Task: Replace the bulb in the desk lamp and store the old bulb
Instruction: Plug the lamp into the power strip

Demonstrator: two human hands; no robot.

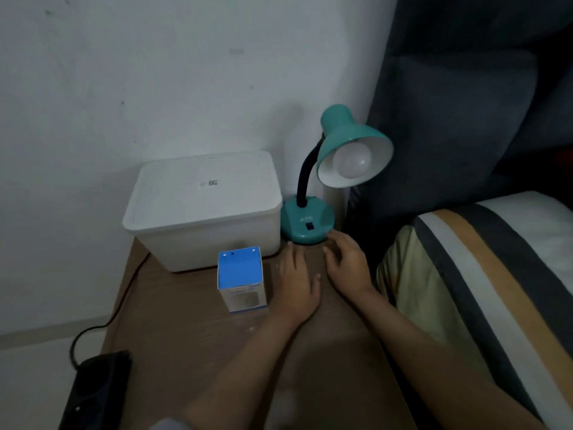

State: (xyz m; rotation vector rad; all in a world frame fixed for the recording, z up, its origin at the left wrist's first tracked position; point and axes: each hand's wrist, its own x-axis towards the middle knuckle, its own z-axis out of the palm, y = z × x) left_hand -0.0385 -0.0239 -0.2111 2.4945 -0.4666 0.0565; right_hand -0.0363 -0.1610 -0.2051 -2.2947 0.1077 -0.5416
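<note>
A teal desk lamp (310,221) stands at the back right of a wooden bedside table (192,342). Its shade (344,131) faces toward me with a white bulb (353,161) screwed inside, unlit. A blue and white bulb box (241,279) stands upright in front of a lidded white plastic bin (204,209). My left hand (299,287) lies flat on the table, fingers apart, just in front of the lamp base. My right hand (348,265) rests beside it, fingers loosely curled, fingertips at the edge of the lamp base. Neither hand holds anything.
A black power strip (96,389) lies at the table's front left, its cable (124,302) running along the left edge. A white wall is behind. A dark headboard (459,113) and a striped pillow (483,280) crowd the right side.
</note>
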